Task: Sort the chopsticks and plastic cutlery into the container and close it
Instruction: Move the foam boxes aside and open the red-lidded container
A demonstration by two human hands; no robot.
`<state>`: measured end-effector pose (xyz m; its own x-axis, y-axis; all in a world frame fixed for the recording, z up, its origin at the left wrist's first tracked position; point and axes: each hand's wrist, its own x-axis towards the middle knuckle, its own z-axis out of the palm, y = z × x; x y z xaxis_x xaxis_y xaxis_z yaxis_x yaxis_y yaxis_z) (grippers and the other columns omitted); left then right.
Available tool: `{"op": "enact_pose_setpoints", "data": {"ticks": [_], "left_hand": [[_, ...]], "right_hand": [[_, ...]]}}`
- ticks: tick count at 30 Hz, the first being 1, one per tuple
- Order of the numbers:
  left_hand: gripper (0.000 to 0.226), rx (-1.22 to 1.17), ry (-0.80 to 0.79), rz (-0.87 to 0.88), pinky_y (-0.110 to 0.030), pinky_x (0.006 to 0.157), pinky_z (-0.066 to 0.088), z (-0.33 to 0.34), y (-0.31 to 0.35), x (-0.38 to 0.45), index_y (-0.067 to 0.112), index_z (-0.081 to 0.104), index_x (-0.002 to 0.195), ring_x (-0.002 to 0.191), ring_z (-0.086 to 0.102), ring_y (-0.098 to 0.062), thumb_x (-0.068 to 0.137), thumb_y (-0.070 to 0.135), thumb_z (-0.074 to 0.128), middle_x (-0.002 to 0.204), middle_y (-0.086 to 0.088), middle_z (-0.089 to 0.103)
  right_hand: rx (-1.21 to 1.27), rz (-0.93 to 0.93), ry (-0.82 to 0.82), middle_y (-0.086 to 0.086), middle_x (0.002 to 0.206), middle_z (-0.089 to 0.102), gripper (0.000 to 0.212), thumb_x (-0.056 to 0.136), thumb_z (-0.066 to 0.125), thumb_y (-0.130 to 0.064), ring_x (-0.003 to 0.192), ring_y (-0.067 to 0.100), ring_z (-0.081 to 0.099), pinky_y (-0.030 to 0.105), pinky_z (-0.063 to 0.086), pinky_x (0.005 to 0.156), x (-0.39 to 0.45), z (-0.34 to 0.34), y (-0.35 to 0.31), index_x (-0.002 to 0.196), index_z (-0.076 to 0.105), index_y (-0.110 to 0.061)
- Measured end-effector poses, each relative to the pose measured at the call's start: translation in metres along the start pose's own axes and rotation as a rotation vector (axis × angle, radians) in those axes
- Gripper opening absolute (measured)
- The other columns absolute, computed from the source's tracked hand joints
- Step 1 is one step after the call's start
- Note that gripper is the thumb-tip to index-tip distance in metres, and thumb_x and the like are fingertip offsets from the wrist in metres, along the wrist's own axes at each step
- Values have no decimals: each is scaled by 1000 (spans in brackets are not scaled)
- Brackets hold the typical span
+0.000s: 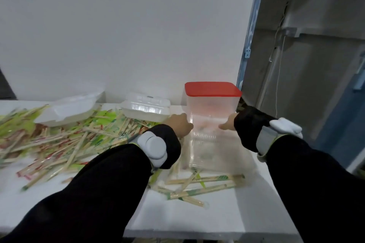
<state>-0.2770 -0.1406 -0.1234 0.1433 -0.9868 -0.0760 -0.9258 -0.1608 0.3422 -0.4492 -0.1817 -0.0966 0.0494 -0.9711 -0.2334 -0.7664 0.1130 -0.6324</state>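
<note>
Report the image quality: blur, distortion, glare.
Head view: motion blur smears the chopstick pile and the clear container between the left hand and the right hand; wide-angle bending curves the wall edge on the right; lighting soft, no harsh glare.

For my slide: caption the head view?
Both hands flank a red-lidded clear container; wrapped chopsticks litter the table.
</note>
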Motion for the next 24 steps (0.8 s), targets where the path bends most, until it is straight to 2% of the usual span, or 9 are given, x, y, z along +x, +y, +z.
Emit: {"op": "enact_pose_setpoints", "data": {"ticks": [2,4,5,7,9,11,14,20,24], "left_hand": [[43,-38,135,36,-32,89,42,-26,-13,-2,9,46,133,115,52,-28,94,26,41,132,-12,52],[38,-47,314,28,-31,85,41,-52,-34,-3,11,52,128,113,53,-27,93,23,43,129,-10,53],[38,-33,398,6,-31,83,40,-64,-49,-3,13,52,128,112,53,-28,92,22,42,128,-9,52],[40,18,511,-56,-35,86,41,-88,-87,0,15,49,130,113,50,-30,91,19,41,128,-10,47],[45,110,527,-171,-40,93,40,-106,-136,3,16,45,133,118,43,-33,88,16,43,131,-12,43],[49,198,449,-346,-43,96,36,-116,-190,4,18,41,134,122,39,-34,85,19,46,133,-12,41],[52,300,247,-517,-45,99,32,-108,-256,-1,21,34,137,126,36,-32,87,30,49,137,-11,38],[43,370,187,-477,-44,99,35,-88,-326,-2,33,37,137,123,44,-29,95,25,41,135,-3,48],[34,338,292,-338,-39,92,40,-93,-319,2,30,58,104,103,55,-25,89,7,38,114,-1,62]], "right_hand": [[35,-40,-44,20,142,41,60,98,42,-36,130,31,40,33,30,105,7,9,-32,141,30,3],[113,-80,-95,15,111,57,50,97,47,-36,90,29,57,35,46,75,9,25,-59,132,41,-1],[212,-64,-143,12,97,57,45,96,50,-35,72,25,55,31,45,61,10,35,-71,127,47,-3],[372,-55,-187,12,85,56,40,94,52,-34,61,25,54,28,45,53,18,61,-90,119,51,-4],[519,-16,-202,13,82,55,36,92,56,-33,59,27,56,31,49,50,24,87,-105,113,53,-3],[544,-11,-244,8,79,51,33,94,53,-28,63,23,55,36,55,48,35,110,-118,119,52,-5],[485,-19,-289,1,81,44,44,95,47,-19,70,17,52,24,53,38,47,128,-122,135,42,-5],[543,18,-283,2,82,42,18,92,45,-9,72,15,51,19,52,40,52,148,-127,108,36,-11],[807,83,-248,11,95,45,11,96,39,-1,72,24,49,31,52,36,47,152,-132,90,45,-8]]}}
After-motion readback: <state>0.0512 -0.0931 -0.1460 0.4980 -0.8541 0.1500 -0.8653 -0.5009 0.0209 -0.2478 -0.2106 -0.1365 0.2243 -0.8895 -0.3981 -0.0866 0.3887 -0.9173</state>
